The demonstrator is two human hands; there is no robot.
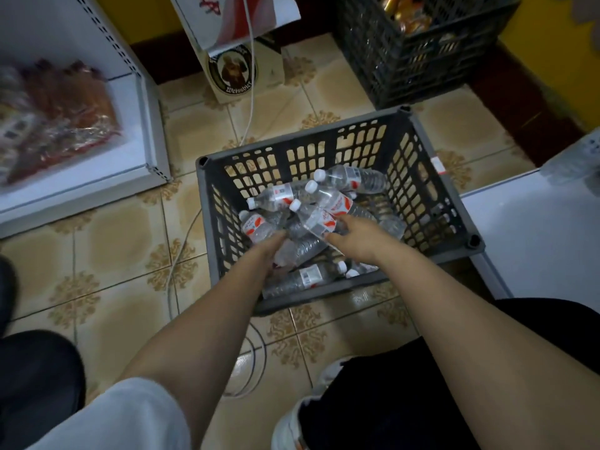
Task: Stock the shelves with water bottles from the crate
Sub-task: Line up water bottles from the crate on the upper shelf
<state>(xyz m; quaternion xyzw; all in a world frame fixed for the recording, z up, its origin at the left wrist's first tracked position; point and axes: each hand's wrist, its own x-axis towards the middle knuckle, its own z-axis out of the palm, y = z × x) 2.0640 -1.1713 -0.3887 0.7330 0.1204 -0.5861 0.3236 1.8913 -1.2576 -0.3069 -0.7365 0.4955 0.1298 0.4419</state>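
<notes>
A grey slatted crate stands on the tiled floor and holds several clear water bottles with white caps and red-and-white labels. Both my hands reach down into it. My right hand grips one bottle lying across the pile, thumb and fingers around its body. My left hand is down among the bottles beside another bottle; its fingers are hidden, so whether it holds one is unclear. A white shelf lies to the right of the crate, with a bottle's blurred edge on it.
A second dark crate with orange packs stands behind. A white shelf unit at left carries bagged snacks. A beer carton and a white cable sit on the floor behind the crate. My knees and a shoe frame the bottom.
</notes>
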